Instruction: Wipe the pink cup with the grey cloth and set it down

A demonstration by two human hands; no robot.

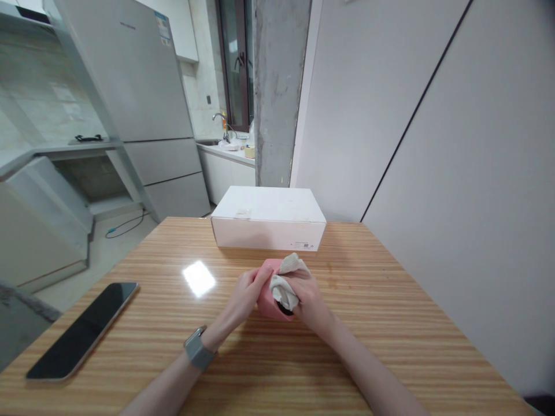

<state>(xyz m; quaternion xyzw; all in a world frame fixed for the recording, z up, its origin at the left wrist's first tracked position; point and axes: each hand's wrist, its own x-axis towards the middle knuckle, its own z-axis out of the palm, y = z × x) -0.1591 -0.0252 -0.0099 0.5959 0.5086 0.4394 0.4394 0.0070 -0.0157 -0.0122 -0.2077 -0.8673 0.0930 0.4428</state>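
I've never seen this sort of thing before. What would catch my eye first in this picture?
Probably the pink cup-like object near the middle of the wooden table, held by the left hand while the right hand presses a beige cloth against it. Beyond them sits a white box, and a black smartphone lies at the table's left.

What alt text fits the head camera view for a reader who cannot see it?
A left hand grips a pink rounded container over a striped light-wood table while the right hand presses a crumpled beige cloth against it. A white cardboard box lies beyond; a black smartphone lies left.
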